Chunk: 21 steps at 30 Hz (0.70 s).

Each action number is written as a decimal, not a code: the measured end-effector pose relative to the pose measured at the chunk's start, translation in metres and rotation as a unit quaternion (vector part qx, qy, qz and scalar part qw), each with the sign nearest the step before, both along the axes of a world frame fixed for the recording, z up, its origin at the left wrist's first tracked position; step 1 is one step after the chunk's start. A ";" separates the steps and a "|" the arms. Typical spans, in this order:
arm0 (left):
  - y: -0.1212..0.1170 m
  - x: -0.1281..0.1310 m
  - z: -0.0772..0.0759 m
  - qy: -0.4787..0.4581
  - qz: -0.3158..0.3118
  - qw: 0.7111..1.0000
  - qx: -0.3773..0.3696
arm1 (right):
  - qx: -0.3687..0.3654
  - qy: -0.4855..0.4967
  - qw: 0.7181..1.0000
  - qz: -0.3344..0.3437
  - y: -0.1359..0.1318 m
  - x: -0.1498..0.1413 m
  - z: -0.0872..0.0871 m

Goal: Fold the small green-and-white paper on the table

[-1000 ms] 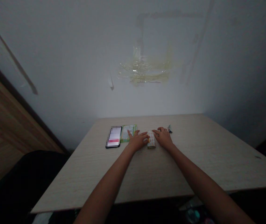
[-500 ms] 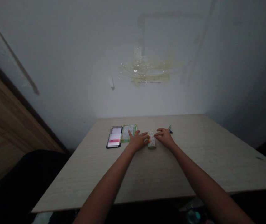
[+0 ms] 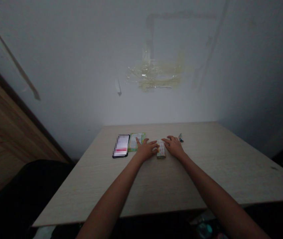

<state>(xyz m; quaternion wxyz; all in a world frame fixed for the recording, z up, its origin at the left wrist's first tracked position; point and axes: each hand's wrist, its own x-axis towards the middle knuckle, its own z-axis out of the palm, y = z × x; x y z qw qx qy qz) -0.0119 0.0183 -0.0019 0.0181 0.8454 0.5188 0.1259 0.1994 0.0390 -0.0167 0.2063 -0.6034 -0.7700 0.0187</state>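
A small, flat, printed packet point(image 3: 161, 150), whitish with orange and pink marks, lies on the table between my hands. My left hand point(image 3: 145, 150) is spread, its fingertips on the packet's left edge. Its thumb reaches over a green-and-white printed packet or booklet point(image 3: 133, 142) lying to the left. My right hand point(image 3: 175, 146) is also spread, palm down, with fingertips at the packet's upper right edge. Just beyond the right hand sits a small crumpled scrap point(image 3: 180, 137), too small to make out.
A phone point(image 3: 121, 146) with a lit, partly blurred screen lies left of the green packet. The pale wooden table point(image 3: 218, 169) meets a wall point(image 3: 86, 66) with old tape on it. Dark fabric point(image 3: 27, 186) and a wooden panel point(image 3: 2, 129) stand at the left.
My right hand has shifted slightly left, onto the packet's edge. My left hand has stayed nearly in place on the other side.
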 end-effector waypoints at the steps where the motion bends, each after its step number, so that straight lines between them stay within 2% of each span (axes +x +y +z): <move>1: 0.000 0.000 0.001 0.000 0.000 1.000 -0.001 | 0.005 -0.003 1.000 -0.001 -0.001 0.000 0.000; 11: 0.000 -0.001 0.005 -0.014 -0.004 1.000 -0.018 | 0.010 0.078 0.997 0.011 0.005 0.007 -0.007; 21: 0.000 -0.001 0.007 -0.012 0.004 0.999 -0.030 | 0.000 0.076 0.996 0.038 0.007 0.012 -0.005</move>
